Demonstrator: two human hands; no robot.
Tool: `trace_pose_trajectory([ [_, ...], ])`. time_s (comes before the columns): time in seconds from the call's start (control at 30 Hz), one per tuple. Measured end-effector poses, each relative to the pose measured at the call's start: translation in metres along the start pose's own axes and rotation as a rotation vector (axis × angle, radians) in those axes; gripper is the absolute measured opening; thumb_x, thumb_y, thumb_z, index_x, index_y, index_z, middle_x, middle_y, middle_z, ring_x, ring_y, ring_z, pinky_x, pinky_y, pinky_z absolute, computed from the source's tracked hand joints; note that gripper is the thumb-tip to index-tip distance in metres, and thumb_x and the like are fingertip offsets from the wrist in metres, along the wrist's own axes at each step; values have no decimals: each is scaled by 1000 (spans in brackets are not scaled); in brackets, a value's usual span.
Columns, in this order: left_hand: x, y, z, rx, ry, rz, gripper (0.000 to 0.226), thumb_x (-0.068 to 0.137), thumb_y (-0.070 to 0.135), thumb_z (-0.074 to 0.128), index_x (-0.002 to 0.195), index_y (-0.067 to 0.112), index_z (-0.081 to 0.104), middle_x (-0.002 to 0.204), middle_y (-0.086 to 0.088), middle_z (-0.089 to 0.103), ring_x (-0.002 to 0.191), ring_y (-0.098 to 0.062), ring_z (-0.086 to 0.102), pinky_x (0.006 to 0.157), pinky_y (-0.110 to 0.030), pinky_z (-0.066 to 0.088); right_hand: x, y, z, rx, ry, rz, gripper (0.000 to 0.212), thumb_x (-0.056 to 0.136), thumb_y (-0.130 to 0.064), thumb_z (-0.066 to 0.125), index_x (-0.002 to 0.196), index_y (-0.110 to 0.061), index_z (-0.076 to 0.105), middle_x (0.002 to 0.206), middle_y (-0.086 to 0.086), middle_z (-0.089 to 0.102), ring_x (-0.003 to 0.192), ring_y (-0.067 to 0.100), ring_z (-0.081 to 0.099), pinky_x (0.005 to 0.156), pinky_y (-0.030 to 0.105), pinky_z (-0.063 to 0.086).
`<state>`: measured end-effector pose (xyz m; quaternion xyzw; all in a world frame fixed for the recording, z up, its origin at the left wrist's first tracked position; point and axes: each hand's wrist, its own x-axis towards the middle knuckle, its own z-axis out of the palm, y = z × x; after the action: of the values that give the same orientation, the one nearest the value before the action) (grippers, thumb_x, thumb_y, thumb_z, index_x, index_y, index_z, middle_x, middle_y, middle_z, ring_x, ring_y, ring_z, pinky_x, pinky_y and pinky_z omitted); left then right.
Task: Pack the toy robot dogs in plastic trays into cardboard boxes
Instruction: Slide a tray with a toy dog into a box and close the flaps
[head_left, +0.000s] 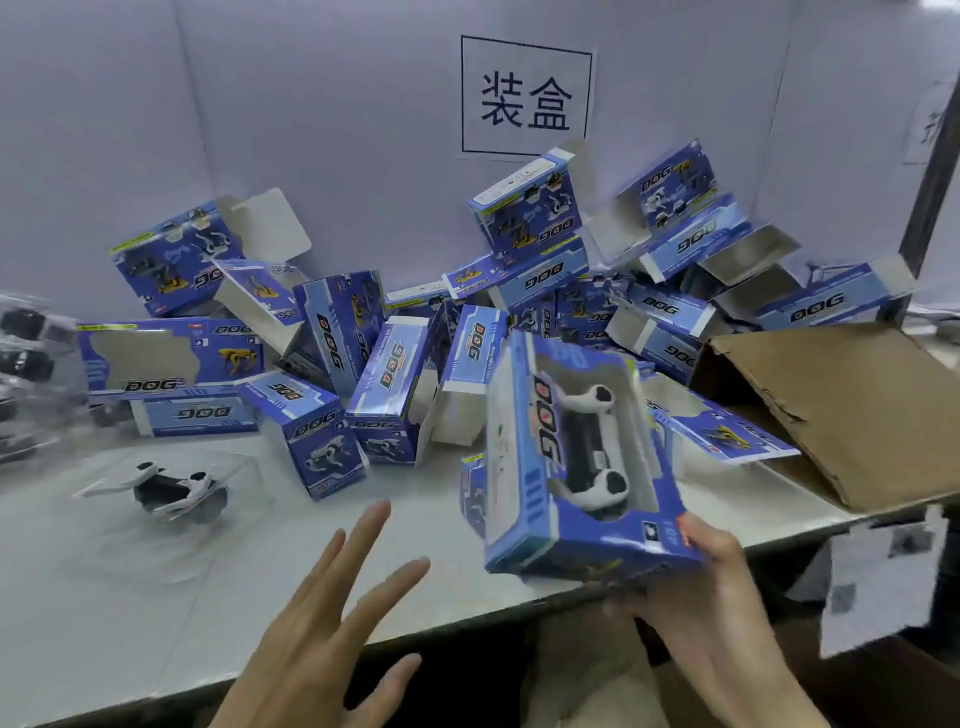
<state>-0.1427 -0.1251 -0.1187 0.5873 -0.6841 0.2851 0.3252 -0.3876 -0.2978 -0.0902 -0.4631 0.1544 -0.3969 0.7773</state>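
Both hands hang over the near edge of the white tabletop (130, 623). The left hand (332, 597) is spread wide, fingers straight and apart, holding nothing. The right hand (719, 582) grips the near lower corner of a blue printed cardboard box with a cut-out window (571, 551), which it holds tilted and clear of the table. Through the window a white-and-black toy robot dog (587, 447) shows, so this one looks packed (whether its end flaps are closed I cannot tell).

The box is probably light, of thin card that dents easily. It is best held by its corners and solid edges, never across the window. A second white-and-black toy dog in a clear moulded plastic tray (166, 488) lies on the table to the left, well apart from the open hand. That tray is likely flimsy and slick, with edges that are hard to make out. Its rim seems a safer hold than the dog's thin legs.

Behind stands a heap of empty blue boxes with open flaps (332, 343), tumbled against the pale back wall. One of them sits near the loose tray and could crowd a reach. A brown corrugated carton (841, 405) lies open at the right, against the heap. More clear trays holding dark toys (26, 353) crowd the far left edge. A white sign with two black characters (524, 98) hangs above.
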Motion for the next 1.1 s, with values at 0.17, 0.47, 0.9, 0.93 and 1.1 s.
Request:
trace_pose_trajectory([
  [0.17, -16, -23, 29, 205, -445, -105, 67, 80, 71, 45, 126, 25, 60, 149, -10, 45, 103, -16, 71, 91, -29, 51, 55, -52, -34, -43, 362, -519, 23, 104, -34, 42, 122, -22, 49, 110, 8, 60, 79, 15, 65, 65, 32, 58],
  [0.47, -16, -20, 34, 142, -567, -170, 69, 70, 78, 48, 123, 38, 64, 133, 10, 63, 114, -12, 65, 110, -22, 11, 123, -39, -71, -974, 482, -330, 45, 97, -22, 62, 141, -22, 51, 145, -1, 50, 134, 20, 45, 98, 28, 37],
  [0.9, -11, -12, 25, 122, -685, -282, 65, 76, 82, 43, 126, 45, 61, 140, 21, 54, 125, -4, 57, 89, -35, 55, 142, -2, -47, -1267, 511, -47, 66, 87, -53, 69, 139, -15, 54, 143, 10, 53, 129, 30, 46, 102, 43, 42],
  [0.93, -12, -12, 24, 76, -672, -300, 64, 77, 82, 43, 129, 47, 56, 144, 23, 48, 130, -2, 52, 99, -34, 50, 140, -4, -48, -1231, 481, -67, 56, 86, -49, 71, 131, -17, 61, 136, 9, 59, 120, 25, 51, 93, 38, 43],
  [1.1, -12, -10, 22, -253, -382, -534, 81, 65, 85, 49, 138, 59, 23, 149, 44, 12, 134, 27, 9, 111, -4, 7, 106, -17, -33, -1154, 365, -242, 35, 80, -42, 79, 110, -24, 72, 97, -12, 67, 91, 8, 54, 75, 30, 42],
])
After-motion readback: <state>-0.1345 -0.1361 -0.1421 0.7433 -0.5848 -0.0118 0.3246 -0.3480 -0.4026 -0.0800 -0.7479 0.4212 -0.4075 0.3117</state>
